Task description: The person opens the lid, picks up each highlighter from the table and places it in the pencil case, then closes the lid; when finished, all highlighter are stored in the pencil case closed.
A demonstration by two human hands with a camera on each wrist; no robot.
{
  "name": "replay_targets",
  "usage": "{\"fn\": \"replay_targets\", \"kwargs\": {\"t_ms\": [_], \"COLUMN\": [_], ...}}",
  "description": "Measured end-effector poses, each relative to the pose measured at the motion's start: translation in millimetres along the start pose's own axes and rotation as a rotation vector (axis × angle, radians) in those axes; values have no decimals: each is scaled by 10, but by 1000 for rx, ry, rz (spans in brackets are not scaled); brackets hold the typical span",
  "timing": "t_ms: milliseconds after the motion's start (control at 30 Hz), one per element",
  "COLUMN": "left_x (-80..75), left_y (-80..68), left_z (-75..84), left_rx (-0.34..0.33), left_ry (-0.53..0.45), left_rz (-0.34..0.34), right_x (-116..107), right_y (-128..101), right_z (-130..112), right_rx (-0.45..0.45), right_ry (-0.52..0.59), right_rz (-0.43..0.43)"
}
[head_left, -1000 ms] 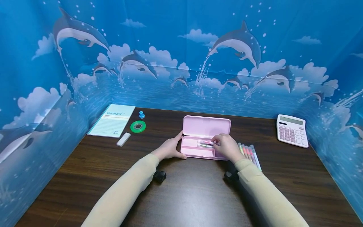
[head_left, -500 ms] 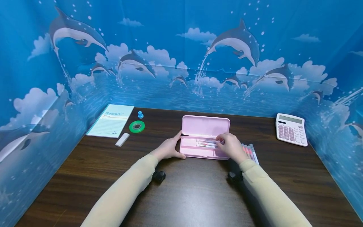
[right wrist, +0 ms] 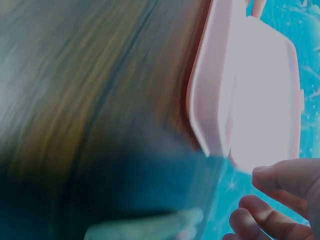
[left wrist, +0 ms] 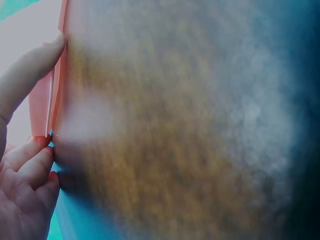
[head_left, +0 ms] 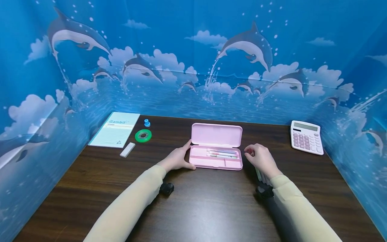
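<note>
Left hand (head_left: 177, 160): I grip the pencil case (head_left: 216, 148) end, steadying it.
Right hand (head_left: 261, 160): loose, empty, just beside case.

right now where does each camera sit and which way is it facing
Head: worn on the head, looking forward and down at the table; shows both sleeves, the left hand gripping the open pink pencil case, and the right hand just off its right end.
Left wrist: beside the left hand, looking along the blurred tabletop; shows fingers on the case's edge.
Right wrist: low over the table, facing the case's end; shows loosely curled fingertips.
Shared: all three views show the pencil case.
</note>
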State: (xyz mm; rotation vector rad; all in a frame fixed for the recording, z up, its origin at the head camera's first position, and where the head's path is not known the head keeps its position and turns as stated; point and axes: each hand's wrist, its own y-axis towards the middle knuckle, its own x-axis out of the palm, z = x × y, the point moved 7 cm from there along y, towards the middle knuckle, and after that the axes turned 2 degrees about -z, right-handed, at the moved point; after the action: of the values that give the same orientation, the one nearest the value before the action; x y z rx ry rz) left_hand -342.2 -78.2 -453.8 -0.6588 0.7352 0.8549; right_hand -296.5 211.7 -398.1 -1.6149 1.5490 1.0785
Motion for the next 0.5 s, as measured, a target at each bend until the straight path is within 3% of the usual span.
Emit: {"fn": "replay_targets", "kwargs": {"t_ms": [500], "left_x": [-4], "left_y": [2], "left_z": [9], "left_rx": [-5], "left_ry": [2], "left_rz": [-16], "right_x": [-167], "right_y": [-251], "right_z": [509], "right_rx": [81], "right_ry": [-33], "right_rz": [7]}}
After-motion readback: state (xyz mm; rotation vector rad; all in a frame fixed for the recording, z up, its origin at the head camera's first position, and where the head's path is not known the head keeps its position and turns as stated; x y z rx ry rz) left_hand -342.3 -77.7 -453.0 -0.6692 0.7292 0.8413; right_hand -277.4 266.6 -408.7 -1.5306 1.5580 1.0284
